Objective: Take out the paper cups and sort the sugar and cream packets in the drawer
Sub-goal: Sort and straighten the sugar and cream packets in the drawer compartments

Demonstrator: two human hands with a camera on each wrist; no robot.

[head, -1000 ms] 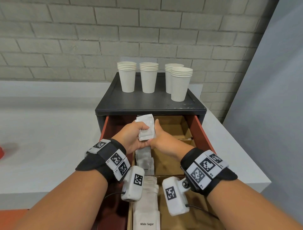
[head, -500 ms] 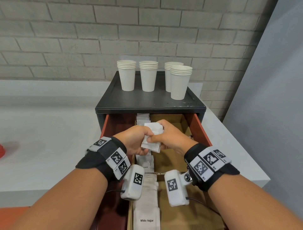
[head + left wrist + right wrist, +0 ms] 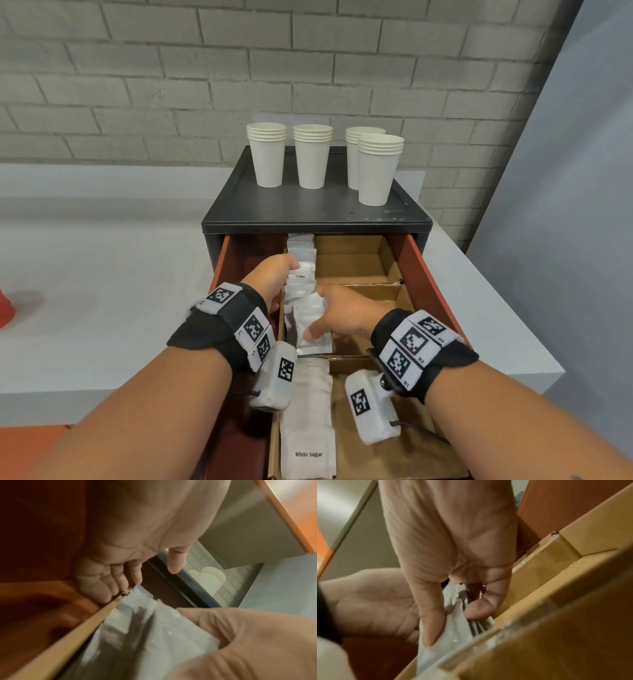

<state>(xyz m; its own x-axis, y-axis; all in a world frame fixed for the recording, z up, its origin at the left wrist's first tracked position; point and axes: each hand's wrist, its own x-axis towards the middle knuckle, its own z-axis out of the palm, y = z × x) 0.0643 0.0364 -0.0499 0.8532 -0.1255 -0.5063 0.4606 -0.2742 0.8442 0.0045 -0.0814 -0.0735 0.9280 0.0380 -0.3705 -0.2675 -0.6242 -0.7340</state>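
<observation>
Four stacks of white paper cups (image 3: 312,161) stand on the black cabinet top (image 3: 308,209). Below it the red drawer (image 3: 423,274) is pulled out, with cardboard dividers (image 3: 359,284) inside. A row of white packets fills its left column, one labelled Coffee (image 3: 301,275) and nearer ones labelled White Sugar (image 3: 308,428). My right hand (image 3: 320,318) pinches a small bundle of white packets (image 3: 310,322) between thumb and fingers (image 3: 477,609), low in that column. My left hand (image 3: 291,269) rests its fingers (image 3: 120,586) on the packets and the divider edge, thumb apart, holding nothing.
The drawer's right-hand cardboard compartments (image 3: 356,260) hold no packets. A grey counter (image 3: 102,274) runs on both sides of the cabinet, with a brick wall (image 3: 205,85) behind. A red object (image 3: 5,310) shows at the far left edge.
Both hands came down from above the drawer into the left column. The bundle went down with my right hand, and my left hand released it and moved back onto the row.
</observation>
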